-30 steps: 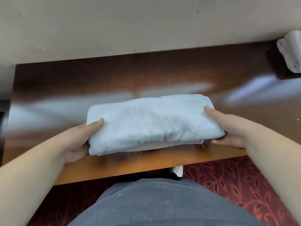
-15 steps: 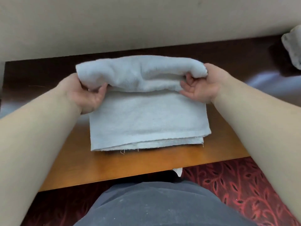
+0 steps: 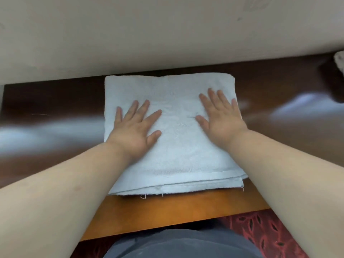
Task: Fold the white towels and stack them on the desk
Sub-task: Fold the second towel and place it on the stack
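The folded white towel (image 3: 178,155) is lying flat on the wooden bench (image 3: 167,211), its far edge reaching the wall (image 3: 149,34). We are pressing both hands on it, fingers straight and spread: left hand (image 3: 135,127) on its left half, right hand (image 3: 221,118) by its right edge. Another towel (image 3: 339,62) is peeking in far right.

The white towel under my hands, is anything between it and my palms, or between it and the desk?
Nothing visible. The left hand and right hand lie flat, fingers spread, directly on the folded white towel, and the towel lies directly on the desk. What is under the towel cannot be seen.
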Tool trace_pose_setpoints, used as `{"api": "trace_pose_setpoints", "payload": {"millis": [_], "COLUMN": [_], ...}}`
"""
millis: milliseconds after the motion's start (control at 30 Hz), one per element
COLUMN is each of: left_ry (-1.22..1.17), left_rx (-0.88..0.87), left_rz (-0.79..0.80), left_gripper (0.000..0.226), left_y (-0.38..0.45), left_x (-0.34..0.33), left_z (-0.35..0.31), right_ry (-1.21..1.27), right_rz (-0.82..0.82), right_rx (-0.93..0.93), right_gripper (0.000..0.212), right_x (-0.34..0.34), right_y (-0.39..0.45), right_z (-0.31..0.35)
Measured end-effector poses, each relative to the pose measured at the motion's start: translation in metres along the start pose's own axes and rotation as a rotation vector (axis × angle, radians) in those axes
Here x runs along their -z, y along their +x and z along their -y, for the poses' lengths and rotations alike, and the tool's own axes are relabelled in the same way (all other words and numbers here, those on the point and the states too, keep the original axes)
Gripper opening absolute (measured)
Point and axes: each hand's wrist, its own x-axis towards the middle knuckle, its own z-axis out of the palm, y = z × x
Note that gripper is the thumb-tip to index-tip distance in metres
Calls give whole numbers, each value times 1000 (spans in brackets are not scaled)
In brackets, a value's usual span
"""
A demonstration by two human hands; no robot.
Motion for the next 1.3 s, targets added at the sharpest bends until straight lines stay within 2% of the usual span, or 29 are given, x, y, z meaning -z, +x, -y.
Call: {"api": "trace_pose_setpoints", "payload": {"millis": [100, 200, 300, 500, 567, 667, 733, 800, 867, 933, 1000, 1167, 1300], "left_ry": [41, 26, 28, 99, 107, 143, 145, 109, 55, 19, 47, 206, 233], "left_rx": [-19, -77, -94, -21, -39, -170, -221, -218, -173, -96, -63, -100, -105], "left_rz": [20, -16, -5, 94, 127, 144, 151, 130, 57, 62, 72, -55, -108], "left_gripper": [71, 71, 71, 83, 84, 94, 102, 97, 82, 85, 85, 79, 82], "left_y": [-3, 2, 6, -7, -30, -87, -124, -147, -152, -146, -139, -132, -135], "left_x": [-4, 1, -1, -3, -5, -10, -13, -19, -21, -19, -15, -4, -1], "left_z": [7, -13, -22, 8, 20, 33, 38, 42, 39, 30, 21, 6, 4], "right_ry": [-56, -35, -86, -50, -9, 32, 45, 3, -47, -61, -98, -269, -270], "right_rz": [6, -58, 42, 99, 134, 199, 248, 260, 188, 43, -66, -175, -263], "right_rx": [-71, 75, 163, -32, -23, 77, 112, 114, 126, 143, 172, 204, 243], "right_gripper": [71, 70, 73, 84, 86, 90, 105, 118, 122, 119, 105, 79, 65], "right_x": [-2, -7, -17, -14, -16, -23, -30, -37, -42, -42, -40, -30, -27], "right_y": [5, -4, -11, -21, -42, -95, -133, -158, -168, -165, -154, -131, -132], "right_z": [-10, 23, 36, -11, -30, -55, -69, -76, -72, -63, -53, -38, -43]}}
